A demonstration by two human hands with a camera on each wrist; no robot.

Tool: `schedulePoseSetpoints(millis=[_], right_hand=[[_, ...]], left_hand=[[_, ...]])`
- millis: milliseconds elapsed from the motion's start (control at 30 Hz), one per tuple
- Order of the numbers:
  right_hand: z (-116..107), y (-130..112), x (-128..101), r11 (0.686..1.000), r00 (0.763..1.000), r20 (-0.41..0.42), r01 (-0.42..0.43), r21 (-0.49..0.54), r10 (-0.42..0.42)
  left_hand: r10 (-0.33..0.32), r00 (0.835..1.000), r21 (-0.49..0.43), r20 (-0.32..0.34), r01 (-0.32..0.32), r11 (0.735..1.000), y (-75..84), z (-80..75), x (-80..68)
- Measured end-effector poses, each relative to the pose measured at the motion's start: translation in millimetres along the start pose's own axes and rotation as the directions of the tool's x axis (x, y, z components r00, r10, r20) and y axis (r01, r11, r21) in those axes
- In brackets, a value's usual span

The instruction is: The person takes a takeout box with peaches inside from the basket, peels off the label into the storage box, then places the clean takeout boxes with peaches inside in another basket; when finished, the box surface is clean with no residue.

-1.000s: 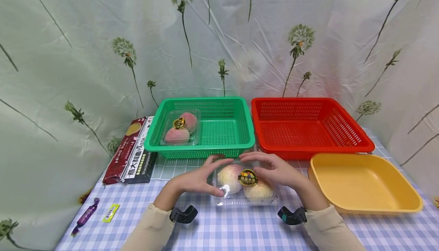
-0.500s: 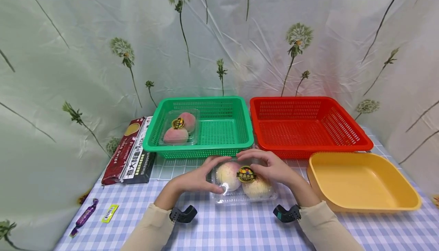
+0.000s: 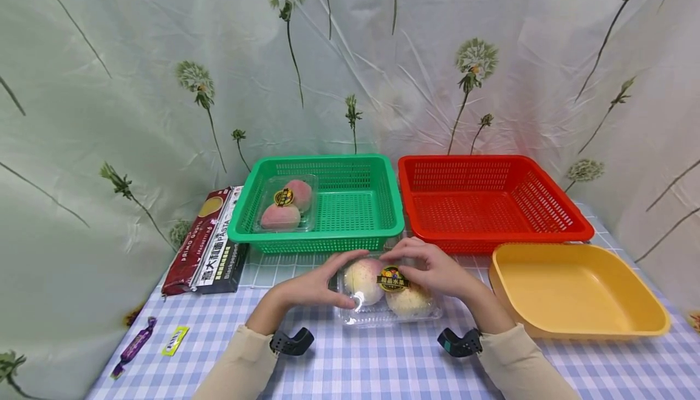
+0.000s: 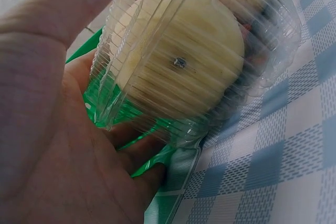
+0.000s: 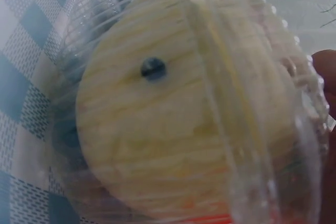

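Evidently, in the head view, the clear pack (image 3: 378, 310) with two peaches (image 3: 364, 282) lies around the middle of the tabletop (image 3: 350, 369), in front of the near right corner of the green basket (image 3: 350, 234). The left grip (image 3: 322, 284) is closed about its left end, thumb on the near side, fingers at the back; the right grip (image 3: 439, 270) clasps the other end, fingers curved over the back edge, thumb by the label (image 3: 393, 279). A hard squeeze could buckle the thin lid, and a low lift might catch the basket's near rim. The right forearm passes close to the left edge of the yellow tray (image 3: 579, 290), so a wide elbow could nudge it. In the left wrist view, a peach sits against the ribbed wall, thumb and fingers either side of the rim; were the seam loose, pulling on the lid alone could spill the fruit. In the right wrist view, only a little finger shows beyond the plastic, so how firm that hold is I cannot tell; if it is weaker, the pack would likely tip rightward.
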State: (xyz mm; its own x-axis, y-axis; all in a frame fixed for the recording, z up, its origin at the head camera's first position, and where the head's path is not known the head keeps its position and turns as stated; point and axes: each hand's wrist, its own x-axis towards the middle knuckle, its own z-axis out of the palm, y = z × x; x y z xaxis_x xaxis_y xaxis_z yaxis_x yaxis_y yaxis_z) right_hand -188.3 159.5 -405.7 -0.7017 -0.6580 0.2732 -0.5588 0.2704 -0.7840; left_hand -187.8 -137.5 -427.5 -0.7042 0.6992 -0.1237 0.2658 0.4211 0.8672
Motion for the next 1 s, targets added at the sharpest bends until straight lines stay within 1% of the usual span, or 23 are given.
schedulePoseSetpoints(millis=[167,533,733,1000], right_hand=[[1,0,0,1.0,1.0,0.009,0.011,0.009,-0.011],[5,-9,4,0.999,0.999,-0.026,-0.03,-0.038,0.029],[5,-13,5,0.999,0.999,-0.04,-0.032,-0.023,0.031],[3,-17,5,0.999,0.999,-0.035,-0.029,-0.022,0.028]], left_hand=[[0.001,1.0,0.015,-0.001,-0.001,1.0,-0.1,0.2,0.3],[0.014,1.0,0.004,0.011,-0.014,1.0,-2.3,-1.2,-0.2],[0.013,1.0,-0.002,0.009,-0.013,1.0,-2.2,-1.1,-0.4],[0.008,1.0,-0.005,0.002,-0.008,1.0,-2.2,0.0,-0.5]])
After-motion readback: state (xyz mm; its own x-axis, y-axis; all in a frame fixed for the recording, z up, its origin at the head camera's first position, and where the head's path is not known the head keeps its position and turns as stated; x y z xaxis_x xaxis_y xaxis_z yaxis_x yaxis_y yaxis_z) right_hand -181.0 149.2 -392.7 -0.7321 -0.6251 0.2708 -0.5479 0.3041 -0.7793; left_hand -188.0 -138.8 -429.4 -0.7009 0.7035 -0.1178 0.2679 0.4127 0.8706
